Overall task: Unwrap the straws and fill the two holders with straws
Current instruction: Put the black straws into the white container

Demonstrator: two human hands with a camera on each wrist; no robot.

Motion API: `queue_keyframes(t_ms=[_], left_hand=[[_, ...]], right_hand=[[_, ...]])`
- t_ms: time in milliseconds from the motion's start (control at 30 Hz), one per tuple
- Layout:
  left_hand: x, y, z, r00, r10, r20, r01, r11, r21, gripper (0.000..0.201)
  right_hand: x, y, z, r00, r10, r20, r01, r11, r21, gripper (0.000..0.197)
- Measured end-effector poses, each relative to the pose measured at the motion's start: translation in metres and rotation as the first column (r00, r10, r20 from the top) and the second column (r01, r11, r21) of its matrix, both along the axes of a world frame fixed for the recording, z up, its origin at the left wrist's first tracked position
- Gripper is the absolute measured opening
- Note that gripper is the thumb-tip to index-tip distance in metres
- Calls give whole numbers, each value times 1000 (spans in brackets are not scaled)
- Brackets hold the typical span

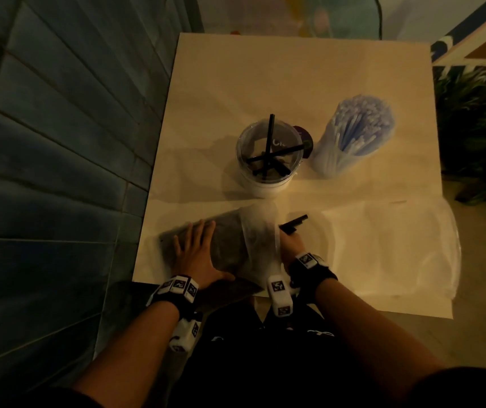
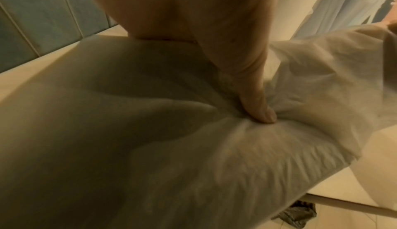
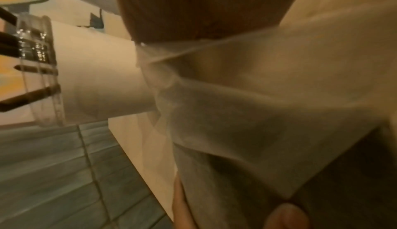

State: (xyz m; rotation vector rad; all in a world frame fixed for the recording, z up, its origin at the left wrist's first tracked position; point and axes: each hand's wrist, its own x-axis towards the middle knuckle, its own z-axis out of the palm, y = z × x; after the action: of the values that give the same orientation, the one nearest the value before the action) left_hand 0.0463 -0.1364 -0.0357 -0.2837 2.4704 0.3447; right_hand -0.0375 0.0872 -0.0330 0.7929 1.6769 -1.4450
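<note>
A clear plastic bag of black straws (image 1: 230, 242) lies at the table's near left edge. My left hand (image 1: 196, 248) lies flat on it with straight fingers, and the thumb (image 2: 257, 107) presses into the film (image 2: 150, 139). At the bag's open mouth my right hand (image 1: 290, 241) pinches a few black straws (image 1: 293, 223) that stick out past it. Loose film (image 3: 257, 97) drapes over that hand. The clear holder (image 1: 268, 160) stands mid-table with a few black straws crossed inside. The second holder (image 1: 353, 139), to its right, is packed with white wrapped straws.
An empty clear wrapper (image 1: 389, 248) lies flat on the table's near right. A dark purple round thing (image 1: 305, 139) sits behind the clear holder. Blue tiled wall (image 1: 59, 172) borders the table on the left, plants (image 1: 477, 128) on the right.
</note>
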Motion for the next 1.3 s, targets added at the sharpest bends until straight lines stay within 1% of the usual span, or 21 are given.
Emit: queue_keyframes(t_ms=[67, 133, 200, 267, 300, 400, 467, 500, 533, 567, 633, 767, 833, 933, 1033, 1133, 1200, 1233, 1267, 1300], left_hand=[[1, 1, 1, 1000, 8, -3, -8, 1000, 4, 146], [1, 2, 1, 1000, 12, -2, -12, 1000, 10, 145], [1, 3, 1, 1000, 9, -2, -9, 1000, 4, 145], [0, 2, 0, 1000, 7, 3, -7, 1000, -6, 146], [0, 2, -1, 1000, 9, 3, -9, 1000, -3, 146], [0, 1, -3, 1000, 15, 0, -15, 1000, 15, 147], [0, 1, -5, 1000, 16, 10, -16, 1000, 16, 147], [0, 0, -5, 1000, 14, 14, -14, 1000, 14, 147], [0, 0, -5, 1000, 13, 18, -13, 1000, 14, 147], [0, 0, -5, 1000, 15, 20, -15, 1000, 18, 147], [0, 0, -5, 1000, 24, 21, -24, 1000, 20, 147], [1, 1, -3, 1000, 24, 14, -24, 1000, 10, 149], [0, 1, -2, 1000, 21, 10, -21, 1000, 14, 148], [1, 2, -1, 1000, 22, -6, -22, 1000, 8, 147], [2, 2, -1, 1000, 26, -11, -25, 1000, 11, 147], [1, 3, 2, 1000, 23, 7, -23, 1000, 15, 146], [0, 3, 3, 1000, 27, 4, -27, 999, 19, 146], [1, 3, 3, 1000, 30, 1, -30, 999, 20, 146], [1, 4, 3, 1000, 30, -1, -30, 999, 20, 146], [1, 3, 3, 1000, 28, -3, -28, 999, 18, 146]], right_hand=[[-6, -2, 2, 997, -68, 20, 68, 998, -3, 27], [-9, -1, 3, 989, -144, 46, 146, 988, -45, 33], [-10, 0, 10, 958, -275, 81, 281, 955, -93, 33], [-10, 4, 14, 911, -404, 81, 412, 902, -127, 22], [-11, 5, 17, 883, -465, 72, 470, 870, -150, 21], [-13, 13, 21, 802, -595, 55, 588, 771, -243, 31], [-17, 19, 25, 711, -702, 42, 675, 665, -319, 33], [-21, 21, 30, 677, -735, 32, 697, 627, -348, 34], [-25, 22, 38, 661, -750, 4, 702, 617, -357, 35], [-29, 23, 45, 650, -759, -35, 701, 616, -360, 37], [-38, 24, 63, 651, -747, -139, 663, 648, -375, 41], [-53, 23, 103, 662, -664, -346, 509, 738, -443, 42], [-59, 22, 128, 642, -629, -438, 416, 766, -490, 41], [-75, 20, 167, 571, -573, -588, 269, 807, -525, 40], [-98, 16, 201, 452, -562, -693, 156, 814, -559, 36], [-119, 5, 230, 332, -572, -750, 116, 814, -570, 37], [-132, -5, 238, 261, -552, -792, 88, 831, -550, 36], [-137, -10, 237, 239, -523, -818, 82, 850, -520, 34], [-143, -14, 232, 235, -479, -846, 87, 877, -472, 33], [-146, -19, 226, 249, -412, -876, 94, 911, -402, 32]])
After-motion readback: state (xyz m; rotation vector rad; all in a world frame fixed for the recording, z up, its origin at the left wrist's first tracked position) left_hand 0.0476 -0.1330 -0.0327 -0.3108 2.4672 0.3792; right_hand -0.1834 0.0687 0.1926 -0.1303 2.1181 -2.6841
